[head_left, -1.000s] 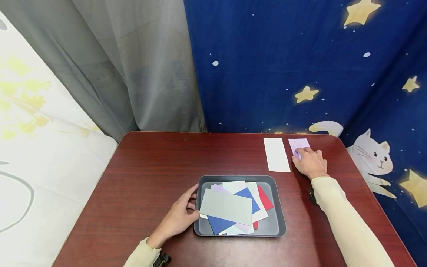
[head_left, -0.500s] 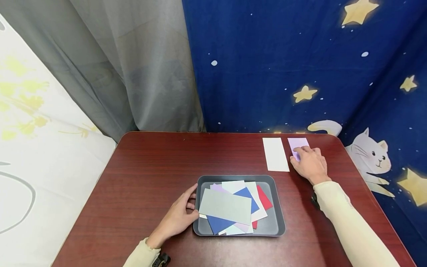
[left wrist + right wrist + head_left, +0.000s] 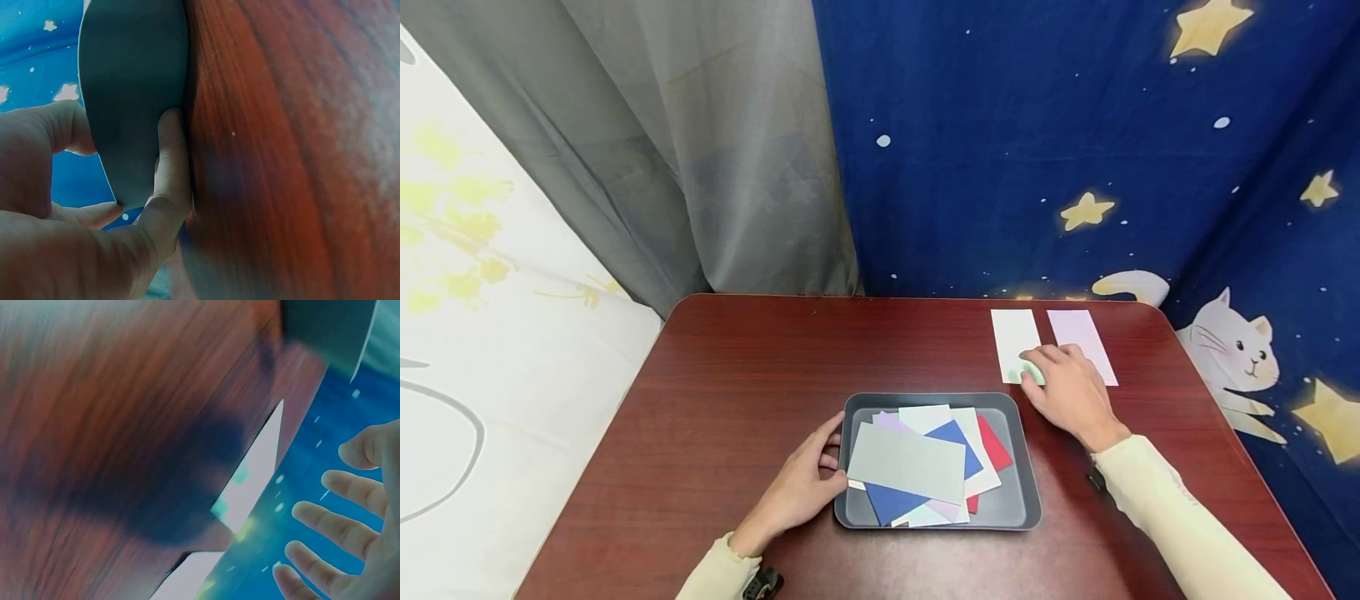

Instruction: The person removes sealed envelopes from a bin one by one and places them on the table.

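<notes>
My left hand grips the left wall of a dark grey tray. In the left wrist view, the thumb reaches over the rim and a finger lies along the outer wall. Paper cards are piled in the tray, a grey-green card on top. My right hand is over the near end of a white card, holding nothing. Its fingers look spread and loosely bent in the right wrist view. Greenish patches show on the white card. Beside it lies a lilac card, partly covered by the hand.
Under the top card, blue cards, a red card and white cards stick out at various angles. The reddish-brown table ends at a grey curtain and a blue star-patterned curtain.
My right hand has moved left, off the lilac card and over the white card's near end. More of the lilac card shows. The left hand and tray stay put.
</notes>
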`<state>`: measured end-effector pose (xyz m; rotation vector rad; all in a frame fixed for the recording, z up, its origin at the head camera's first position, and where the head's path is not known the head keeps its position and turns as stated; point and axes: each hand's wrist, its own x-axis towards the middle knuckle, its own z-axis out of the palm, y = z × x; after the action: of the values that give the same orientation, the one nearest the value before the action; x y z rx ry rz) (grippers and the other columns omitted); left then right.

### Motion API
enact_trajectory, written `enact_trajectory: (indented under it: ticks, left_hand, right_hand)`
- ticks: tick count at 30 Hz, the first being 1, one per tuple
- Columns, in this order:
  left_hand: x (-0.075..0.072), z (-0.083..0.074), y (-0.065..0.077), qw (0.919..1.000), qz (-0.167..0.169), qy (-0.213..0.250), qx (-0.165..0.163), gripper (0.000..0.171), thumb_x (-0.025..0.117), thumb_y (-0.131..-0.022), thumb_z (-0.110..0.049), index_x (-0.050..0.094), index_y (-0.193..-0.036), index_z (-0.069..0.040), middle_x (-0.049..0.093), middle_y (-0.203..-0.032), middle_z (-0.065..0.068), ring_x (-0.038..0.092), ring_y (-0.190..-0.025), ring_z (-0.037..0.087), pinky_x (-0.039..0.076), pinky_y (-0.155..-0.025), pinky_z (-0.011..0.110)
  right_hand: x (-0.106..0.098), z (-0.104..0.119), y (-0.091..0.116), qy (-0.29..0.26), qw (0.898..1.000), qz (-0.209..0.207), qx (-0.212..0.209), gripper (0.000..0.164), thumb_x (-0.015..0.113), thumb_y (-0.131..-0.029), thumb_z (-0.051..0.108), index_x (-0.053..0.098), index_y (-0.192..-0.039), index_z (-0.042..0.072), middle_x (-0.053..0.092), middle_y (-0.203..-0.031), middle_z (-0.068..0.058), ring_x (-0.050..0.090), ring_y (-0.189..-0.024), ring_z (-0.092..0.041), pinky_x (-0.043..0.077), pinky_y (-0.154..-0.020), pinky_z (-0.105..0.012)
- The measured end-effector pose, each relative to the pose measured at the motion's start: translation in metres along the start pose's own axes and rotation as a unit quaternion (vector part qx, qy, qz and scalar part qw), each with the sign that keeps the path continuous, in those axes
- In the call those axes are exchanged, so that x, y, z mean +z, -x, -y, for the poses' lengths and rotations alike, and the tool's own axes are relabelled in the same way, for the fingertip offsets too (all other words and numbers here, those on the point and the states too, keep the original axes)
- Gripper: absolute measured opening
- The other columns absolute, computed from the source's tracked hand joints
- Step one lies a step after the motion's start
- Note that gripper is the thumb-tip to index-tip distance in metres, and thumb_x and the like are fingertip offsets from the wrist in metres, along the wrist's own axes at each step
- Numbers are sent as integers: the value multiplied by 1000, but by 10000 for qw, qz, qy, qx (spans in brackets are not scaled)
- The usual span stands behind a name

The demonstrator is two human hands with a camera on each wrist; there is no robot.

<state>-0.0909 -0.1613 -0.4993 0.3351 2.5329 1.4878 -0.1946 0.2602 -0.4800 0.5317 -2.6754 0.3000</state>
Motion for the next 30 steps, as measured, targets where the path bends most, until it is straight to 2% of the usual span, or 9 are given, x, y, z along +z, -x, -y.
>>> enact_trajectory:
  ticks: [11,18,25,30]
  left_hand:
    - [1,2,0,10000,-24,-60,-24,83,60,-80,1,31,-156,-20,55,-124,7,62,-89,16,52,-80,29]
    - [1,2,0,9999,-20,-101,-40,83,61,-81,1,31,-156,-20,55,-125,7,62,-89,16,52,-79,27]
    - [1,3,-1,10000,-37,-77,-5,83,61,-81,0,32,-155,-20,55,-125,7,62,-89,15,52,-79,27]
    - [2,5,-1,10000,-36,-73,-1,83,61,-81,0,32,-156,-20,55,-125,7,62,-89,15,52,-79,27]
  right_hand:
    - [-9,51,3,-84,9973,38,-722,35,60,-89,35,72,-115,15,67,-115,-6,56,-105,-30,48,-83,-47]
    - [-11,80,5,-306,9930,146,-1128,35,63,-88,33,72,-118,17,66,-117,-3,55,-105,-25,48,-84,-42]
    - [-7,107,9,-510,9833,328,-1716,34,66,-88,34,72,-116,17,66,-116,0,54,-104,-23,47,-82,-40]
    - [1,123,13,-439,9734,767,-2112,35,65,-89,38,70,-119,22,64,-120,-2,53,-108,-24,46,-83,-41]
